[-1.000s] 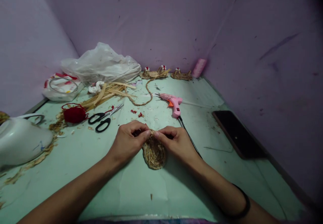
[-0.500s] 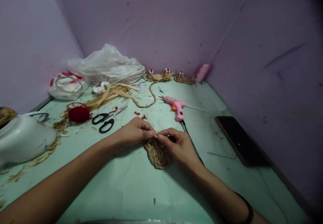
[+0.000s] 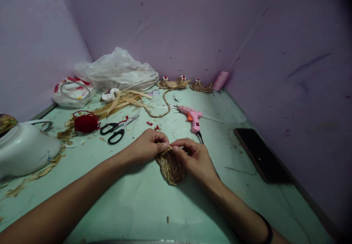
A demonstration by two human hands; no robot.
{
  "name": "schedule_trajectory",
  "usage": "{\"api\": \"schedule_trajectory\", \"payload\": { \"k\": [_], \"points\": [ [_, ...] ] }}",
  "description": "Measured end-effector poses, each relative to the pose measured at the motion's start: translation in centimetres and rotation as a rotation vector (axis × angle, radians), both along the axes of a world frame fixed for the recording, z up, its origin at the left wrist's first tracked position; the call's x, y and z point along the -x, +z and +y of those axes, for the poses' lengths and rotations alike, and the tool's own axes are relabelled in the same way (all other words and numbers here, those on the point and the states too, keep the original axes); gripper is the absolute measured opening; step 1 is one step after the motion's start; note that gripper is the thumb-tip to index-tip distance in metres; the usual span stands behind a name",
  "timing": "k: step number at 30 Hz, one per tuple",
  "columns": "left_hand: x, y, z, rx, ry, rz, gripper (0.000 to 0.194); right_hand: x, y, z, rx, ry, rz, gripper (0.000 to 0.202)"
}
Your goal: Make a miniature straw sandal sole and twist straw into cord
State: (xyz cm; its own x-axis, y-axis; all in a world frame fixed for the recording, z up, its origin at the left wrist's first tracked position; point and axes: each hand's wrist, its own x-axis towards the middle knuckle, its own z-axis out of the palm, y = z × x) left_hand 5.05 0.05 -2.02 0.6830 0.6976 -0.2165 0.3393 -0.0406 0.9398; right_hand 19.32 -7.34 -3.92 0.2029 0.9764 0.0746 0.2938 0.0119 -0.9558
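Note:
Between my hands is a small sole-shaped piece of coiled, braided straw (image 3: 172,168), its near end low over the green tabletop. My left hand (image 3: 150,144) pinches its far edge from the left with thumb and forefinger. From the right, my right hand (image 3: 192,157) pinches the same edge, its fingertips almost meeting the left ones. What exactly lies under the fingertips is partly hidden. Beyond the hands lies a pink glue gun (image 3: 192,116) on its side, nozzle to the left. Black-handled scissors (image 3: 118,129) rest to the left, blades partly apart.
A ball of red yarn (image 3: 86,123), straw strips (image 3: 123,102) and a white pot-like vessel (image 3: 30,148) are on the left. Along the back are a plastic bag (image 3: 118,69), woven straw slippers (image 3: 173,84) and a pink roll (image 3: 220,80). A dark phone (image 3: 260,156) lies right.
Both hands keep their pinch at the far edge of the straw piece, with only a slight shift of the fingers. The view has moved very slightly; the other things stay put.

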Motion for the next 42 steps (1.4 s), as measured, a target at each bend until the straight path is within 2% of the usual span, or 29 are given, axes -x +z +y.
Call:
{"api": "schedule_trajectory", "payload": {
  "k": [7,10,14,17,19,23,28,31,34,38,40,42],
  "points": [
    [0.0,0.5,0.1,0.012,-0.039,0.033,0.016,0.1,-0.5,-0.2,-0.015,0.007,0.032,0.011],
    [-0.3,0.8,0.0,0.119,0.038,0.021,0.015,0.0,-0.2,-0.1,-0.036,0.000,0.036,0.010],
    [-0.3,1.4,-0.2,0.309,0.173,0.038,0.014,-1.4,0.8,0.2,-0.018,-0.123,0.143,0.016],
    [0.3,1.8,-0.1,0.277,0.202,0.074,0.015,-2.6,1.2,0.1,-0.034,-0.214,0.232,0.019],
    [0.7,2.0,-0.1,0.231,0.189,0.065,0.015,-3.0,1.2,0.0,-0.040,-0.223,0.229,0.018],
    [1.2,2.3,-0.1,0.176,0.096,0.010,0.017,-2.7,1.3,-0.5,0.006,-0.089,0.156,0.015],
    [0.5,2.4,-0.6,0.106,-0.053,0.027,0.015,-1.5,1.5,-1.1,-0.043,0.097,0.037,0.012],
    [0.0,2.3,-0.9,0.084,-0.088,0.044,0.014,-1.1,1.3,-1.2,0.049,0.201,0.107,0.010],
    [-0.2,2.2,-0.8,0.056,-0.025,0.053,0.018,-1.1,0.9,-1.0,0.123,0.220,0.285,0.010],
    [0.4,2.0,-0.1,0.045,0.191,0.034,0.030,-1.4,0.7,-0.6,0.187,0.203,0.370,0.015],
    [0.7,1.8,0.1,0.072,0.220,0.039,0.027,-1.5,0.6,-0.5,0.218,0.204,0.386,0.018],
    [0.9,1.3,0.1,0.093,0.181,0.068,0.025,-1.5,0.4,-0.4,0.244,0.197,0.395,0.022]
  ]
}}
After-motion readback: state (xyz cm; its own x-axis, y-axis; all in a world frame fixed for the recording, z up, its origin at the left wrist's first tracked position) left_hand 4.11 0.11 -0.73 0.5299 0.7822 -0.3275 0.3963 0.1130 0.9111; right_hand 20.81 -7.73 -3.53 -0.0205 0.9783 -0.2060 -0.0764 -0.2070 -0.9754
